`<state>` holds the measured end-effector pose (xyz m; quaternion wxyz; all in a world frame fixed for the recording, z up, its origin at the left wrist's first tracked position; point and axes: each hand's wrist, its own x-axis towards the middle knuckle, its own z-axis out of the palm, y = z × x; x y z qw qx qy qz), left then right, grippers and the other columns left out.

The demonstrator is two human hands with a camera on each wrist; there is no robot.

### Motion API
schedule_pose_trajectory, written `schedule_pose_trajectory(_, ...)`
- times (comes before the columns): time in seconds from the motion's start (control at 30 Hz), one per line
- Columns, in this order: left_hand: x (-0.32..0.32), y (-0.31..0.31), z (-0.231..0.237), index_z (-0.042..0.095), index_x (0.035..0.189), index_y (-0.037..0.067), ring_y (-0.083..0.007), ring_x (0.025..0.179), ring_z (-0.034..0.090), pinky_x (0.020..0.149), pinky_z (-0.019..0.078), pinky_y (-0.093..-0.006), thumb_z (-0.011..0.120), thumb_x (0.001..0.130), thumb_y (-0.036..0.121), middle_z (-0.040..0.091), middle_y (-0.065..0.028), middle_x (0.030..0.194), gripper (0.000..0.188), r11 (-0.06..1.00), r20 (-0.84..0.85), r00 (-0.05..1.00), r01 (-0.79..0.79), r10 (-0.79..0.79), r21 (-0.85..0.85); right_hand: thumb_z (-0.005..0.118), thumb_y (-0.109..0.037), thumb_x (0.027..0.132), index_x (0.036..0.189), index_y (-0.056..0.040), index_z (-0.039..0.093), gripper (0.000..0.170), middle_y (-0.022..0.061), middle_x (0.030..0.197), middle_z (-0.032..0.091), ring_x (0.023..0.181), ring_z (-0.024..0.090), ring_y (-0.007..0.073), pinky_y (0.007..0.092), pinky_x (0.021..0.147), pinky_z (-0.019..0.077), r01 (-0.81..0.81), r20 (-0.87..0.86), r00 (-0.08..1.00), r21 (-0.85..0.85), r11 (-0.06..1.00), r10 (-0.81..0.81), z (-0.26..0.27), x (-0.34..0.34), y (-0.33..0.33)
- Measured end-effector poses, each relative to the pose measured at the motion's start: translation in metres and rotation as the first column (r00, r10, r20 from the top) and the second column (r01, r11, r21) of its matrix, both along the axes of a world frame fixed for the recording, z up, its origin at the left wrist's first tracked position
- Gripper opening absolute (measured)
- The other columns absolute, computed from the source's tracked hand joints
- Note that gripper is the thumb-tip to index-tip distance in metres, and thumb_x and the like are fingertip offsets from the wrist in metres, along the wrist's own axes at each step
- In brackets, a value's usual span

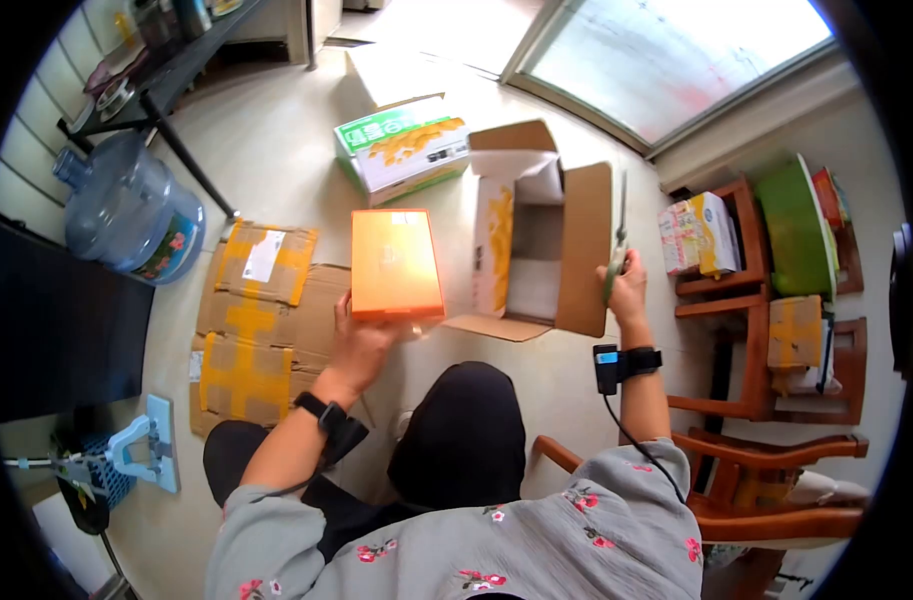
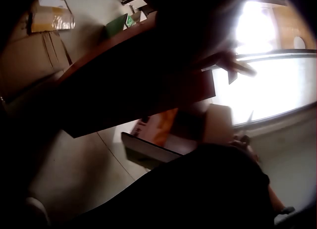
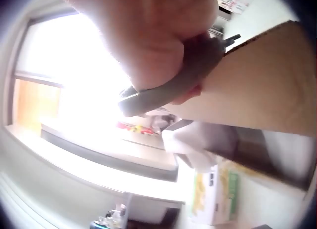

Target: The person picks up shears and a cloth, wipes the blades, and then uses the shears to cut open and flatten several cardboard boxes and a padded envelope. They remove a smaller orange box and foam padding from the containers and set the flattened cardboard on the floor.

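My left hand [image 1: 361,350] grips the near end of an orange box [image 1: 394,262], held up over the floor. In the left wrist view that box [image 2: 143,102] is a dark, shadowed shape. My right hand [image 1: 628,287] holds scissors [image 1: 616,262] with a grey-green handle, the blades pointing away from me. Just left of that hand stands an open cardboard carton [image 1: 586,250], flaps spread and a pale inside showing. In the right wrist view the scissors' handle [image 3: 173,88] curves across the palm, right beside a carton flap [image 3: 262,85].
A green-and-white printed box [image 1: 406,150] sits behind the orange one. Flattened cardboard [image 1: 241,325] with yellow tape lies at left, near a large water bottle [image 1: 136,210] and a black shelf [image 1: 166,90]. Wooden chairs [image 1: 736,340] bearing boxes line the right side; a glass door [image 1: 676,60] is beyond.
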<state>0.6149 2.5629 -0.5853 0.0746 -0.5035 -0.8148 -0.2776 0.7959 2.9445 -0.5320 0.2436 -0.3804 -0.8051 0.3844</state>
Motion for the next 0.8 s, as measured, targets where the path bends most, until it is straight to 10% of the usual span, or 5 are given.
schedule_pose_trajectory(0.27,0.005,0.112,-0.019,0.067,0.108,0.021,-0.0256,0.117,0.047,0.098,0.0412,-0.039,0.06,0.08,0.013,0.053,0.0006,0.127,0.03,0.973,0.309,0.945,0.034,-0.106,0.23,0.062,-0.001,0.075,0.103,-0.0002,0.053,0.029,0.0012,0.084,0.059,0.066,0.053,0.0053,0.0195,0.058,0.0437,0.101,-0.262,0.964,0.189,0.977,-0.049,0.184,0.012,-0.01)
schedule_pose_trajectory(0.37,0.007,0.105,0.01,0.068,0.106,0.016,-0.0256,0.109,0.055,0.094,0.0446,-0.0389,0.061,0.084,0.015,0.064,-0.0033,0.109,0.023,0.946,0.151,0.944,0.265,-0.294,0.185,0.066,-0.002,0.075,0.091,-0.0046,0.051,0.022,-0.0025,0.076,0.052,0.067,0.049,0.0047,0.0189,0.059,0.0408,0.083,-0.346,0.938,0.204,0.976,-0.008,0.229,0.017,-0.024)
schedule_pose_trajectory(0.47,0.006,0.076,0.049,0.067,0.104,0.01,-0.0257,0.094,0.063,0.087,0.0492,-0.0364,0.062,0.086,0.016,0.067,-0.0082,0.1,0.02,0.974,0.741,0.645,0.028,-0.188,0.223,0.067,-0.002,0.075,0.087,-0.007,0.049,0.022,-0.0036,0.075,0.048,0.068,0.047,0.0041,0.0181,0.062,0.0387,0.082,-0.343,0.939,0.285,0.955,0.022,0.266,0.003,-0.068)
schedule_pose_trajectory(0.6,-0.011,0.028,0.073,0.058,0.117,0.004,-0.0222,0.094,0.064,0.086,0.0491,-0.0359,0.064,0.087,0.021,0.064,-0.0142,0.104,0.035,0.899,0.864,0.481,-0.296,-0.151,0.322,0.068,-0.004,0.076,0.087,-0.0079,0.05,0.022,-0.0037,0.076,0.049,0.068,0.046,0.0035,0.0172,0.063,0.0371,0.096,-0.352,0.932,0.472,0.876,0.088,0.304,-0.016,-0.113)
schedule_pose_trajectory(0.8,-0.011,-0.047,0.169,0.029,0.139,0.001,-0.0241,0.131,0.034,0.11,0.025,-0.0382,0.062,0.081,0.0,0.036,-0.0133,0.139,0.066,0.703,0.534,0.834,-0.297,-0.139,0.647,0.069,-0.006,0.075,0.088,-0.0085,0.051,0.022,-0.0039,0.075,0.05,0.067,0.046,0.0038,0.0183,0.061,0.036,-0.099,-0.371,0.897,0.364,0.926,0.242,0.332,-0.041,-0.197)
